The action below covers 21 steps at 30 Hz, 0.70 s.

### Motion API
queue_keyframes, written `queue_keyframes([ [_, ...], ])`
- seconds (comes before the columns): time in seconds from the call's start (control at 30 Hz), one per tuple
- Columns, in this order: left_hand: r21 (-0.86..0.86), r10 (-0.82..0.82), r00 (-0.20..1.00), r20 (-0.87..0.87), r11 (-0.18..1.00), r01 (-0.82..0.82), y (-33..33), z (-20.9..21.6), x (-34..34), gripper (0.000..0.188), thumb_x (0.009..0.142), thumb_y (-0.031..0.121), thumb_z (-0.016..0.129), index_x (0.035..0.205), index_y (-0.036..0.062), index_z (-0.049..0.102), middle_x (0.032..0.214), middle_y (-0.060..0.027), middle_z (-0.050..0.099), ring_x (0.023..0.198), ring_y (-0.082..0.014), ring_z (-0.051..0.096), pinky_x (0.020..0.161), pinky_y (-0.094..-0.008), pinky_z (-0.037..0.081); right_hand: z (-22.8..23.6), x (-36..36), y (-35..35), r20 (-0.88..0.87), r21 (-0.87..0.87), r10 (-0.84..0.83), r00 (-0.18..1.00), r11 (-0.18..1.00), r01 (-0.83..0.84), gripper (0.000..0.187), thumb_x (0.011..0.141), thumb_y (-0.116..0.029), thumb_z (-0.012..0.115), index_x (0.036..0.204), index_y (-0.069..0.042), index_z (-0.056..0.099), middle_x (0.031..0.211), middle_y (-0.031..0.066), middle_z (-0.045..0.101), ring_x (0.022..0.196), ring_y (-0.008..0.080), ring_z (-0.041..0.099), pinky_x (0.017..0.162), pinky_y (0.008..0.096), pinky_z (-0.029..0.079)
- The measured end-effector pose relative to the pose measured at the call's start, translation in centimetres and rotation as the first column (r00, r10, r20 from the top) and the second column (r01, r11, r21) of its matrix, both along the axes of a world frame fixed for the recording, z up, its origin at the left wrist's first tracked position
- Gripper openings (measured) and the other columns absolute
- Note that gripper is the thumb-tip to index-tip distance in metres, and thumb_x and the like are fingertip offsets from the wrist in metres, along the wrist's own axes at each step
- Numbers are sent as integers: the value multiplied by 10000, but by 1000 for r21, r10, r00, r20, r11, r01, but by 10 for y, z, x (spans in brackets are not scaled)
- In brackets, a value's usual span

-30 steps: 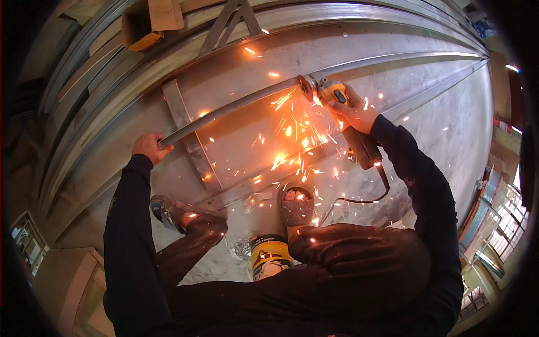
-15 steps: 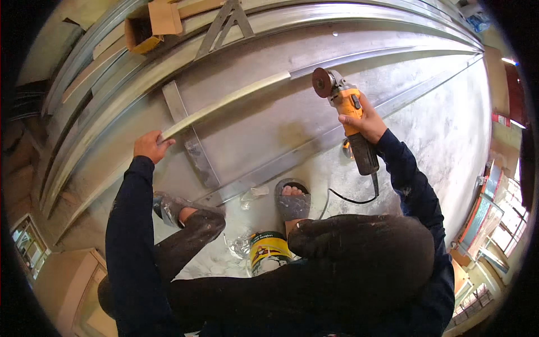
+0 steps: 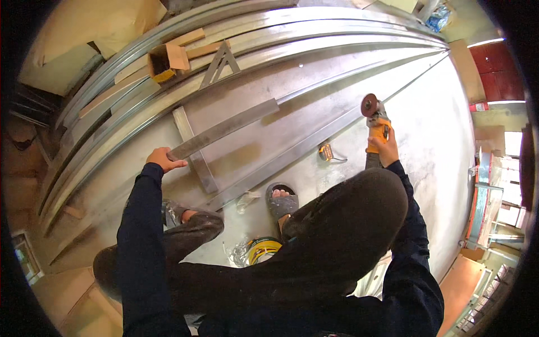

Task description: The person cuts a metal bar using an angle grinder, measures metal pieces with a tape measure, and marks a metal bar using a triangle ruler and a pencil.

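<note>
My left hand (image 3: 164, 159) is closed around the left end of a long, flat grey metal bar (image 3: 224, 128). The bar slants up to the right, crossing over a short metal crosspiece (image 3: 193, 149). Out to the right, my right hand (image 3: 386, 149) grips a yellow and black angle grinder (image 3: 379, 128) by its body. Its reddish-brown disc (image 3: 369, 105) points up and away, well apart from the bar. Whether the disc spins I cannot tell. My raised knee hides the grinder's rear end and cord.
A tape measure (image 3: 325, 151) lies beyond a long metal tube (image 3: 292, 157). Long metal profiles (image 3: 258, 42) line the far side, with an open cardboard box (image 3: 160, 62) and a triangular metal bracket (image 3: 220, 66). A bucket (image 3: 264, 250) stands by my sandaled foot (image 3: 282, 202).
My right hand has carried the grinder to the right, farther from the bar. The bar, still in my left hand, now shows a wider, darker face. The tape measure has come into full view.
</note>
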<state>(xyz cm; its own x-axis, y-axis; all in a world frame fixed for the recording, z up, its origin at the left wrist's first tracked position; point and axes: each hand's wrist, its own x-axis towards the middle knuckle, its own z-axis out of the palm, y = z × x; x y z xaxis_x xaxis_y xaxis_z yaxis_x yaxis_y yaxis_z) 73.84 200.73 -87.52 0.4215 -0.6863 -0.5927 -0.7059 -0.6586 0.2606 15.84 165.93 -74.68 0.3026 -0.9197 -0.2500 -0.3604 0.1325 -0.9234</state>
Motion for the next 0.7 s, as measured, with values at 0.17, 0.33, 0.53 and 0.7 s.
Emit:
queue_keyframes([
  [0.17,-176,18,999,39,984,-11,14,-5,-28,629,558,644,828,785,69,713,731,-91,697,745,-246,682,716,-373,527,43,-50,2,-172,-100,-52,984,994,35,793,719,20,742,1368,-80,297,1063,127,542,828,231,632,654,346,577],
  [0.33,-135,47,997,53,990,-40,20,22,-58,631,553,658,815,799,86,710,790,-94,717,814,-262,698,760,-387,539,60,-48,9,-263,-163,128,956,971,-174,831,644,-8,760,1368,-57,356,1097,143,565,882,248,629,741,352,554],
  [0.53,-222,77,985,152,974,-42,28,12,-59,652,557,704,790,746,92,673,789,-113,710,794,-305,685,745,-420,531,37,22,-11,-310,114,171,935,983,-142,763,674,-42,762,1345,-52,399,1052,139,593,888,249,628,759,342,547],
  [0.7,-238,53,988,144,971,-17,30,15,-70,653,567,688,797,706,75,620,745,-124,681,764,-345,663,722,-451,513,-15,73,-22,-370,257,334,867,934,-250,782,719,-86,767,1395,-68,376,1081,139,608,923,234,634,796,346,539],
])
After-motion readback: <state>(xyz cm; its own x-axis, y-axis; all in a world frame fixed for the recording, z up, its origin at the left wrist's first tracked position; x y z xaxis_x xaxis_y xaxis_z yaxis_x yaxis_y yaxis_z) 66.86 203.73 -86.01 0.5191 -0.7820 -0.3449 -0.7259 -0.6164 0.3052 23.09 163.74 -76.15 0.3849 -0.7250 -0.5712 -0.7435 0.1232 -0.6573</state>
